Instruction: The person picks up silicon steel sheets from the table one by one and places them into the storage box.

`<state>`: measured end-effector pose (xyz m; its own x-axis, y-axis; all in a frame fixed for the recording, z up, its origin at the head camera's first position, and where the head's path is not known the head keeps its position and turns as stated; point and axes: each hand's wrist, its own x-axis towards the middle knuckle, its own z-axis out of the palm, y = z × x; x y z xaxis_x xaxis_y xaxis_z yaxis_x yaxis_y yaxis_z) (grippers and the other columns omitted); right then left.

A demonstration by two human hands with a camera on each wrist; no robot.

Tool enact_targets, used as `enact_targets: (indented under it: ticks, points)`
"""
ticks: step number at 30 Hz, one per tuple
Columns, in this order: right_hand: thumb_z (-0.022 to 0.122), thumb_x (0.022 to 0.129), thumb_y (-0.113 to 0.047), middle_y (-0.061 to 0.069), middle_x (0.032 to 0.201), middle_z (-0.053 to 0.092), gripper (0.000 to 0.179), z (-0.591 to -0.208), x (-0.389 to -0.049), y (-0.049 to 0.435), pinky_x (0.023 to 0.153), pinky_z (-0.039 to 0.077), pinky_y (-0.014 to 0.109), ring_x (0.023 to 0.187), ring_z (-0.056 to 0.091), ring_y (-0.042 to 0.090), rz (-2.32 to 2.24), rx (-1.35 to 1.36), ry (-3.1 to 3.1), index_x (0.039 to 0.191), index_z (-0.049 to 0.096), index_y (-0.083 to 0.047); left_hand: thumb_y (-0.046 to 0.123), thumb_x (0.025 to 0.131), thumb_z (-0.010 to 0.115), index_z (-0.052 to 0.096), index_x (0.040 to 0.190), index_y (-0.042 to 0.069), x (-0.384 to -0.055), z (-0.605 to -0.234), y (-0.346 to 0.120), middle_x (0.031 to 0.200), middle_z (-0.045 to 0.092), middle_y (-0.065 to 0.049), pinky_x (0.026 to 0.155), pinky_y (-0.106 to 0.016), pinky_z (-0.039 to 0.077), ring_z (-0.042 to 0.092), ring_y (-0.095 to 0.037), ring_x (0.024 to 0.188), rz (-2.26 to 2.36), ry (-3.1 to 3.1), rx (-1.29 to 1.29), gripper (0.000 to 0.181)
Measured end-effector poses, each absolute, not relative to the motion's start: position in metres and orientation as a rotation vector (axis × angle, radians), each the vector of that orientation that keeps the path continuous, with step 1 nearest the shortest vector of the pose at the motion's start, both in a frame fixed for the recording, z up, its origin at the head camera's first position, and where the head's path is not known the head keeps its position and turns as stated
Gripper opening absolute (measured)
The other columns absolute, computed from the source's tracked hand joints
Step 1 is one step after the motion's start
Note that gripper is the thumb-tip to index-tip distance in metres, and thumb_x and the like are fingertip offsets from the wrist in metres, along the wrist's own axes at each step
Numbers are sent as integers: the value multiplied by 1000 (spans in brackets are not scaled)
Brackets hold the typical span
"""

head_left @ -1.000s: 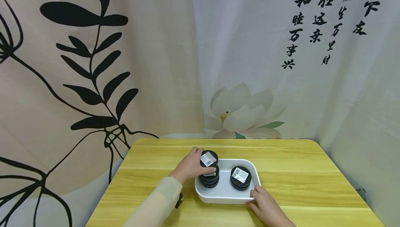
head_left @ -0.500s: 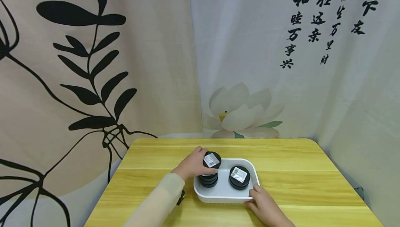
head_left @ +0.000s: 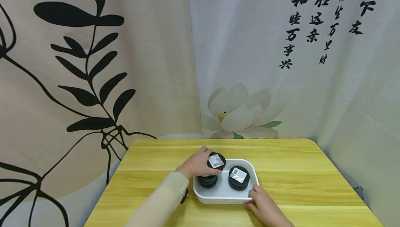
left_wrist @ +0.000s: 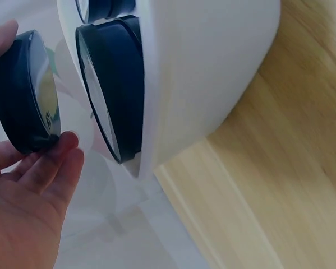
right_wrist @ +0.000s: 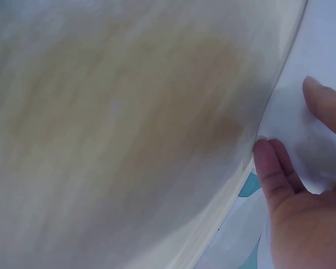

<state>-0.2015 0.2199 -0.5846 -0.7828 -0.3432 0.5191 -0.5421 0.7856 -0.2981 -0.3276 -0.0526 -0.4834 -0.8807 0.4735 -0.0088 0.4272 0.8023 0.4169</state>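
My left hand [head_left: 198, 164] holds a flat round black container [head_left: 216, 161] with a white barcode label by its edge, thumb on one side and fingers on the other. In the left wrist view this held container [left_wrist: 16, 92] is apart from the tray wall [left_wrist: 201, 67] and shows a shiny face. Below the hand, a stack of similar black containers [head_left: 207, 182] sits in the left part of the white tray [head_left: 225, 201]. Another labelled stack [head_left: 239, 178] stands in its right part. My right hand [head_left: 265, 204] grips the tray's front right corner.
The tray rests on a yellow wood-grain table [head_left: 297, 175]. Behind the table hangs a pale curtain [head_left: 162, 64] printed with plants, a lotus and writing. A small black device [head_left: 185, 196] is at the left wrist.
My left hand has moved slightly right with the held container, from over the left stack toward the tray's middle. The right hand stays at the tray's corner.
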Motion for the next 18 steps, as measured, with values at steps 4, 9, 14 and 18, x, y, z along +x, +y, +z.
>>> enact_targets:
  ticks: [4, 9, 14, 18]
  points:
    - [84, 75, -17, -14, 85, 41, 30, -586, -202, 221, 66, 44, 26, 76, 41, -1, 625, 668, -2544, 76, 55, -22, 74, 70, 76, 49, 146, 15, -328, -484, -49, 144, 48, -6, 101, -46, 52, 57, -22, 117, 641, 2856, 711, 100]
    - [84, 76, -19, -14, 85, 41, 29, -587, -203, 221, 66, 44, 26, 77, 42, -1, 624, 669, -2543, 76, 56, -23, 75, 69, 76, 48, 147, 15, -327, -481, -45, 145, 48, -6, 102, -47, 52, 57, -22, 118, 646, 2844, 718, 101]
    - [84, 76, -19, -14, 86, 42, 28, -589, -204, 222, 67, 44, 27, 77, 42, -1, 632, 665, -2534, 77, 56, -23, 71, 72, 76, 47, 148, 15, -328, -478, -40, 144, 48, -5, 102, -45, 51, 57, -21, 119, 655, 2838, 745, 99]
    - [85, 76, -18, -14, 86, 42, 29, -589, -204, 222, 66, 44, 26, 77, 42, -1, 641, 668, -2523, 77, 56, -24, 69, 73, 77, 48, 147, 15, -329, -475, -37, 141, 50, -4, 100, -43, 52, 57, -19, 115, 667, 2833, 768, 96]
